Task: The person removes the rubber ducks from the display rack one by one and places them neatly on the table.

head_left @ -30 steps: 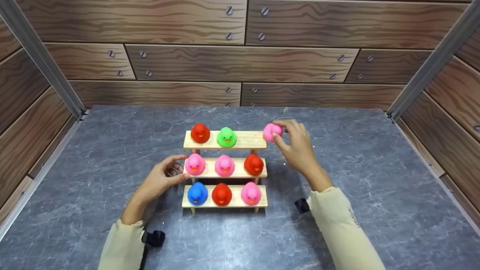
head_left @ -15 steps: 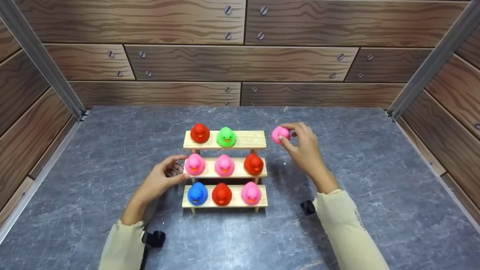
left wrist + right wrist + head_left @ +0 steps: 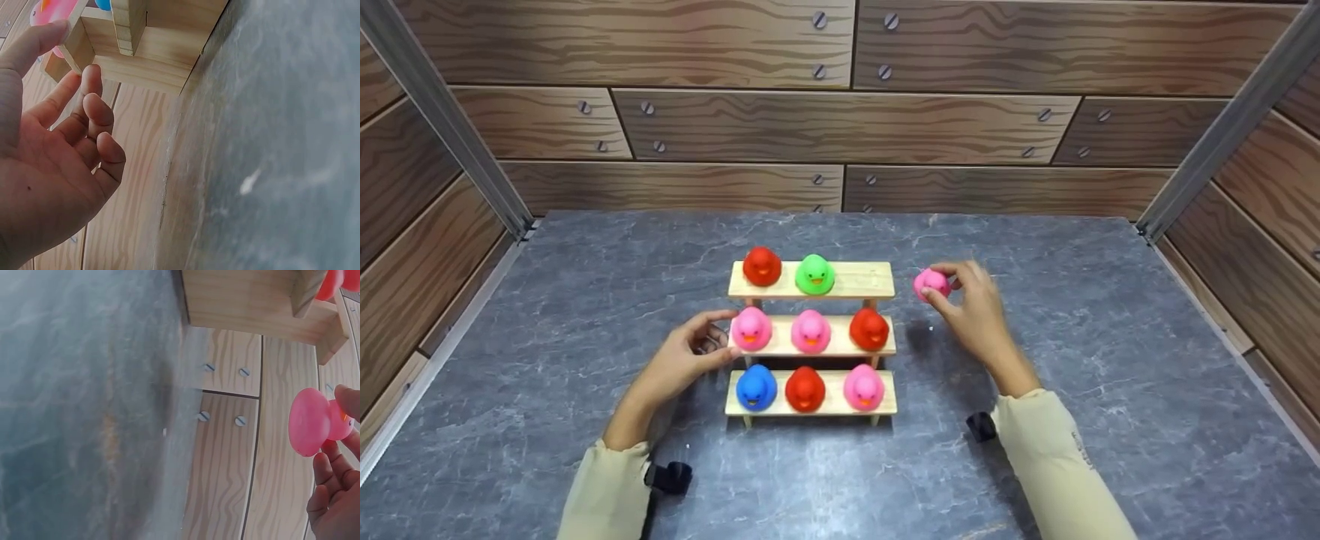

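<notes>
Pinched between thumb and fingers of my right hand (image 3: 976, 315), a pink rubber duck (image 3: 931, 285) hangs in the air right of the three-tier wooden stand (image 3: 864, 279). In the right wrist view the same pink duck (image 3: 309, 423) is tipped, its flat base facing away from the palm. My left hand (image 3: 682, 360) grips the left end of the middle tier, beside a pink duck (image 3: 751, 328). In the left wrist view the thumb and index finger meet the board's end (image 3: 79, 48), while the other fingers curl loosely.
On the top tier sit a red duck (image 3: 762, 267) and a green duck (image 3: 814, 275), left of a bare stretch of board. The lower tiers carry several more ducks, including a blue duck (image 3: 756, 388). Wood-patterned walls (image 3: 840, 127) surround the grey marbled tabletop (image 3: 585, 300).
My right hand has carried the pink duck away from the top tier's right end, rightward and toward me. The left hand keeps its hold on the stand.
</notes>
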`<move>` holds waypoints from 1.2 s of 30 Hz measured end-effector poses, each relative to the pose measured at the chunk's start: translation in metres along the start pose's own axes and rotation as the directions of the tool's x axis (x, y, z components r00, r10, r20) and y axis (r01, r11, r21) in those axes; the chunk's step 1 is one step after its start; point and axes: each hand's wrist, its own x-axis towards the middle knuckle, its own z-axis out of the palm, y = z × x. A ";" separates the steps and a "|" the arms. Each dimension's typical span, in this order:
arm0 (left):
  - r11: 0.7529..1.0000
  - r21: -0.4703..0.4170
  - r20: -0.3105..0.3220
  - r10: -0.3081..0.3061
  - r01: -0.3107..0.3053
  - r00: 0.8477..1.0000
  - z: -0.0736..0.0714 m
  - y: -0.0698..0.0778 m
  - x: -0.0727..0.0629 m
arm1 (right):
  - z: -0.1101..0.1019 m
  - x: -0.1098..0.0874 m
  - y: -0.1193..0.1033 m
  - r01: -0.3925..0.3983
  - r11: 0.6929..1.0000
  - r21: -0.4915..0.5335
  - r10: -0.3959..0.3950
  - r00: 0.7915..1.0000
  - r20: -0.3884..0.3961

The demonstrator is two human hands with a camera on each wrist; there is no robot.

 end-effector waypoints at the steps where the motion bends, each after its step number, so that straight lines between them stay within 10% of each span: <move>1: 1.000 0.001 -0.001 -0.001 0.001 1.000 0.000 0.000 0.000 | 0.000 -0.001 0.001 -0.004 1.000 0.000 0.004 1.000 0.004; 36: 1.000 -0.013 0.014 -0.007 0.007 1.000 0.000 0.000 0.000 | 0.006 -0.008 0.028 -0.251 0.968 -0.022 0.250 0.942 0.226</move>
